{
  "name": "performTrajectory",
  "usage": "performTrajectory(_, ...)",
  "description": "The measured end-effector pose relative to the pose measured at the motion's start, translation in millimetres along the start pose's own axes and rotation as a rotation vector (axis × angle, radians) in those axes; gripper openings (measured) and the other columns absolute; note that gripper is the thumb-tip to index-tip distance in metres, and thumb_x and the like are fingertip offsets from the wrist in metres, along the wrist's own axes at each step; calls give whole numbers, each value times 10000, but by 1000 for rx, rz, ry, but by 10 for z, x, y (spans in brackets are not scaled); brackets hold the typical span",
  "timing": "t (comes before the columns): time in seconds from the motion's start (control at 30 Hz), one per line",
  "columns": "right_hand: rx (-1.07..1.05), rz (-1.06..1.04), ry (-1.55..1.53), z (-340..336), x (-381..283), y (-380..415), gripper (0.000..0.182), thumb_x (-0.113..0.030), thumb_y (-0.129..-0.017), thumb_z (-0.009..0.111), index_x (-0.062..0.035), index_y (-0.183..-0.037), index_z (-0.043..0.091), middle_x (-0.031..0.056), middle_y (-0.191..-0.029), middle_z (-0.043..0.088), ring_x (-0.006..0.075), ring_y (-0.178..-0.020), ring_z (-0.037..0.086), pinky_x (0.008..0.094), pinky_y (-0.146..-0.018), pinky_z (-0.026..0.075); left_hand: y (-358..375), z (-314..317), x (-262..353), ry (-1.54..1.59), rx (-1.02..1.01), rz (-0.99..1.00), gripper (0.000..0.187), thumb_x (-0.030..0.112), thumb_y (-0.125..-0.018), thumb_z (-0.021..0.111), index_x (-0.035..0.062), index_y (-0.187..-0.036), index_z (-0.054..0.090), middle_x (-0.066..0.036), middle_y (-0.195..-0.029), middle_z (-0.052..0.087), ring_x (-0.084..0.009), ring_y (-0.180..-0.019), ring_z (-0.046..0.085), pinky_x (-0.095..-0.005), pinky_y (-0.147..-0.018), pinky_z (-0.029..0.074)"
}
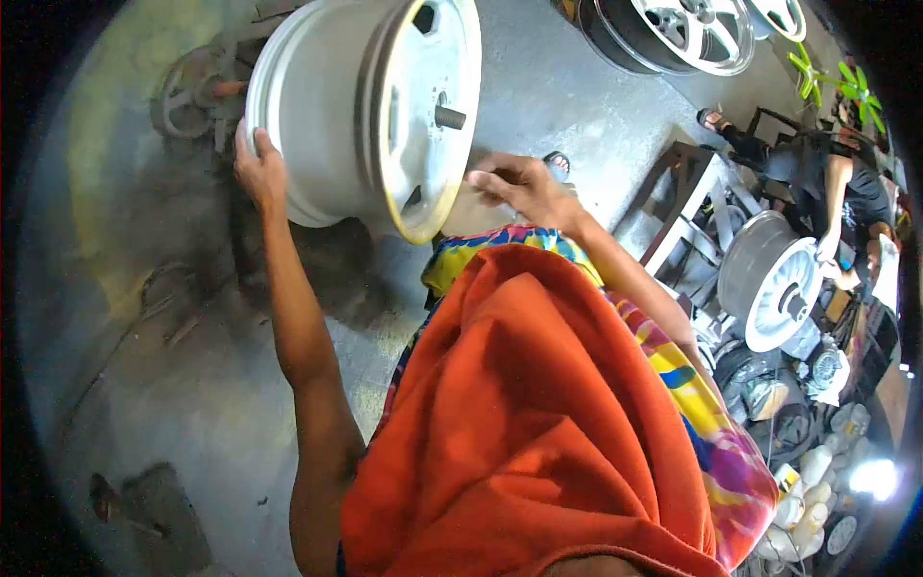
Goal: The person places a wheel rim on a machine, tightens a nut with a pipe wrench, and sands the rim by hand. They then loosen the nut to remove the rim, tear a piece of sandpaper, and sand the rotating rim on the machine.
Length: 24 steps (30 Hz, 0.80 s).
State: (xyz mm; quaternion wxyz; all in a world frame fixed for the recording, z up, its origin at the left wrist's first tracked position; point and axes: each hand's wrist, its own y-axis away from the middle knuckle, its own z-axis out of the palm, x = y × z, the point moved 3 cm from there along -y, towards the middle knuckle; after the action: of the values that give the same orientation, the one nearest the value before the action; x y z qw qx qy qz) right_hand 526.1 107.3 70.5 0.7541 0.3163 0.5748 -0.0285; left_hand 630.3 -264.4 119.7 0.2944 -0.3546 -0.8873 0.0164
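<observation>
A large silver-white wheel rim (327,106) is mounted on a threaded shaft (449,117) at the upper centre, its yellowish-edged face turned right. My left hand (260,173) rests against the rim's far left edge, fingers apart and pointing up. Just right of the rim's lower face is my right hand (527,189), its fingers curled with thumb and fingertips close together. Whatever those fingertips may hold is too small to make out.
At the right a co-worker (846,183) bends over another wheel rim (769,279) beside a metal frame (687,207). More rims (673,34) lie at the top right. Bottles (803,500) and parts crowd the lower right. A hammer-like tool (125,510) lies lower left.
</observation>
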Motion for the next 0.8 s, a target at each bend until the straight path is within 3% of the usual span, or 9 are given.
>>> performTrajectory(0.07, 125, -42, 317, -450, 334, 221, 323, -291, -921, 654, 17, -1017, 663, 133, -822, 674, 180, -768, 630, 335, -721, 511, -93, 45, -374, -104, 37, 112, 406, 193, -932, 523, 17, -1296, 559, -257, -1202, 620, -406, -1095, 600, -450, -925, 465)
performTrajectory(0.13, 214, -22, 615, -918, 883, 399, 228, -213, -860, 683, -13, -970, 676, 199, -901, 680, 318, -828, 671, 388, -731, 516, -222, 14, -588, -283, -20, 201, 380, 230, -930, 550, 26, -1246, 595, -239, -1144, 639, -394, -1041, 613, -462, -897, 468)
performTrajectory(0.2, 380, 2, 692, -1408, 1491, 654, 183, -169, -842, 675, -15, -941, 678, 197, -913, 682, 379, -855, 664, 409, -737, 524, -139, -168, -122, -314, -18, 245, 358, 268, -925, 569, 18, -1178, 614, -222, -1064, 656, -394, -975, 622, -471, -862, 475)
performTrajectory(0.27, 425, 31, 660, -1832, 1897, 897, 188, -184, -847, 674, -23, -943, 685, 186, -900, 692, 334, -844, 682, 396, -743, 528, 31, -347, 550, -343, -14, 282, 353, 305, -921, 589, 10, -1110, 633, -205, -983, 672, -393, -910, 631, -480, -828, 482)
performTrajectory(0.33, 513, 220, 610, -2089, 2075, 1145, 223, -233, -863, 669, -25, -940, 693, 177, -862, 703, 316, -820, 688, 383, -728, 530, 323, -333, 1157, -114, -373, -178, 382, 380, -906, 618, 1, -951, 621, -188, -810, 654, -400, -766, 618, -502, -759, 486)
performTrajectory(0.43, 551, 286, 637, -2272, 2330, 1290, 273, -286, -867, 666, -24, -940, 692, 169, -834, 703, 289, -773, 693, 373, -718, 532, 712, -166, 1640, -451, -567, -61, 411, 408, -899, 624, -2, -918, 588, -221, -769, 650, -432, -749, 624, -524, -728, 482)
performTrajectory(0.53, 497, 373, 526, -2331, 2705, 1232, 288, -290, -849, 664, -18, -934, 705, 202, -843, 700, 335, -809, 693, 414, -745, 534, 812, -76, 1485, -551, -499, 117, 414, 407, -906, 607, -4, -948, 574, -268, -828, 650, -458, -806, 626, -539, -741, 473)
performTrajectory(0.6, 456, 304, 414, -2280, 3001, 1066, 322, -309, -876, 623, -7, -959, 693, 151, -777, 702, 214, -709, 695, 356, -701, 538, 781, -12, 1297, -566, -483, 133, 399, 389, -918, 580, -5, -976, 567, -285, -869, 653, -481, -857, 617, -558, -752, 463)
performTrajectory(0.8, 423, 240, 471, -1968, 3209, 394, 327, -317, -848, 639, 5, -877, 692, 134, -749, 694, 210, -717, 688, 355, -685, 533, 751, 26, 1257, -616, -452, 117, 332, 334, -922, 560, 5, -966, 577, -276, -815, 650, -488, -793, 616, -565, -713, 471)
